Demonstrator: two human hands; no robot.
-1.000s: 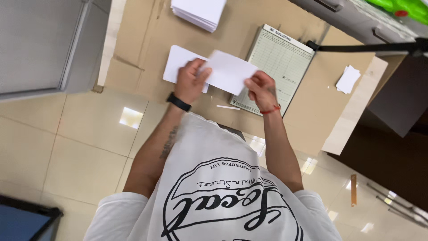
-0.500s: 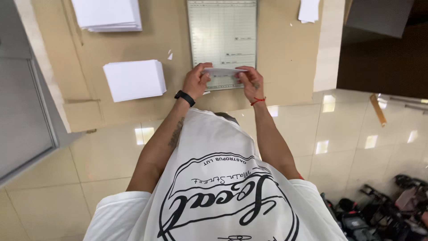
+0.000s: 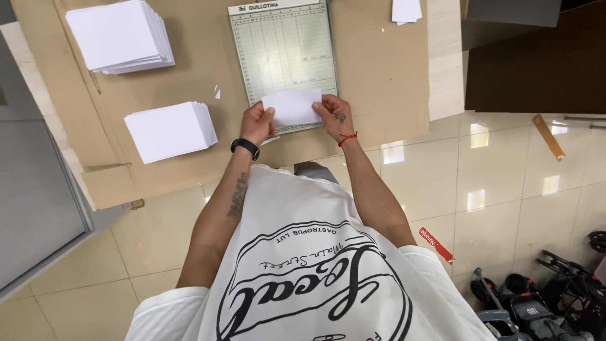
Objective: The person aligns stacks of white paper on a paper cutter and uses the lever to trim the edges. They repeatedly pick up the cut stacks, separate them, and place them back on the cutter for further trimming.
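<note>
— What can go wrong here, in your opinion?

— The small white sheet (image 3: 291, 106) is held only at its two short ends, over the near edge of the green cutting board (image 3: 282, 57). I think that if one hand lets go or pulls more than the other, the paper can turn and sit crooked against the grid lines. It could also bend in the middle, because nothing supports it there.

— And how are the hands?

— The left hand (image 3: 257, 124) is closed on the left end of the sheet, the fingers curled, the thumb on top; a black watch is on that wrist. The right hand (image 3: 334, 117) pinches the right end in the same way, with a red string on the wrist. Both forearms reach forward and come together towards the board.

— Anything near them?

— A stack of white paper (image 3: 170, 130) lies to the left on the brown cardboard (image 3: 379, 76), well apart from the hands.
</note>
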